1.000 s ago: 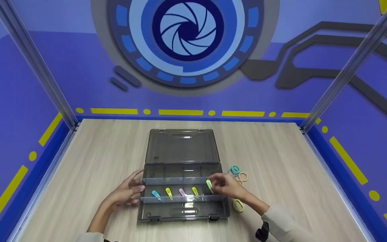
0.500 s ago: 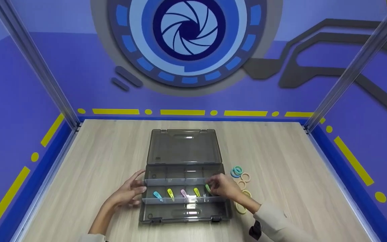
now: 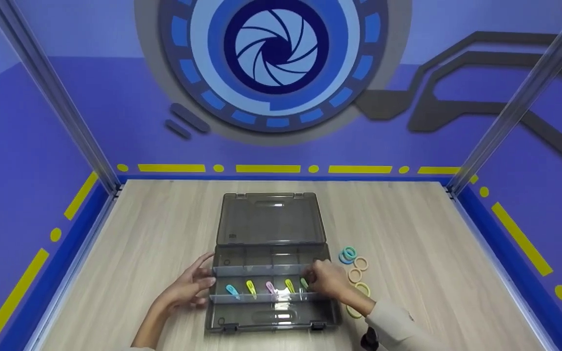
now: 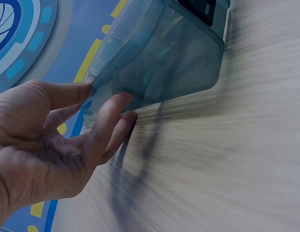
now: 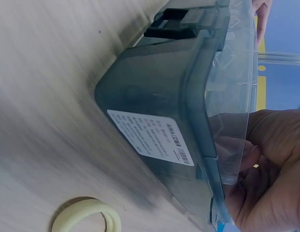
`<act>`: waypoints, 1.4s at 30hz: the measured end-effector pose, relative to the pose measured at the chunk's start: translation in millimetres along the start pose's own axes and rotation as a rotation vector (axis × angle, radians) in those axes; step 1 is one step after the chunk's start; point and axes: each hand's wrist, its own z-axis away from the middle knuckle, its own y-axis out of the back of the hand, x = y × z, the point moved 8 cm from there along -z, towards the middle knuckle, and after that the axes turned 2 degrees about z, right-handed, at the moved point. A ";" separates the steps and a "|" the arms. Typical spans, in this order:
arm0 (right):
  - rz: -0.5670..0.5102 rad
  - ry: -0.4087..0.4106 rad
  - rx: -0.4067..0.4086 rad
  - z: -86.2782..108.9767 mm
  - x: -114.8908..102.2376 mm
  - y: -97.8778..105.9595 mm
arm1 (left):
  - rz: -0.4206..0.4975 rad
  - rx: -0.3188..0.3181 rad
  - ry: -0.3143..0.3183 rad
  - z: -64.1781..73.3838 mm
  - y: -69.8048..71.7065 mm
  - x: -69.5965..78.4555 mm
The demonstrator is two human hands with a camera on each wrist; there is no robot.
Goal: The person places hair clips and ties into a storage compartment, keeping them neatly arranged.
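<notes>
A smoky see-through organizer box lies with its lid folded back on the table. In its middle row stand snap hair clips: a blue hair clip, a yellow one, a pink hair clip and another yellow one, leaning at the front divider. At the row's right end my right hand pinches a green hair clip down inside the compartment; in the right wrist view the fingers are behind the clear divider. My left hand touches the box's left side with loosely bent fingers, fingertips on its rim and wall.
Right of the box lie hair ties: turquoise and blue hair ties, peach hair ties and yellow hair ties, partly behind the right forearm. Two dark latches line the front edge. Blue panels wall the table.
My right hand has lowered the green hair clip from above the middle row into its right end, turning it more upright. My left hand stays at the box's side.
</notes>
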 end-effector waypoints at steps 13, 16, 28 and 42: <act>0.021 -0.065 -0.013 5.4 5.4 3.3 | -0.011 -0.014 -0.029 -2.0 -6.7 2.7; -0.024 -0.048 -0.024 4.6 5.4 5.1 | -0.003 -0.013 -0.032 -2.2 -5.3 1.3; -0.454 0.097 -0.174 7.5 25.7 25.3 | -0.024 -0.035 -0.027 1.1 -2.5 -5.3; -0.579 -0.179 0.058 21.7 126.3 76.5 | -0.044 -0.036 -0.043 1.0 -2.3 -0.6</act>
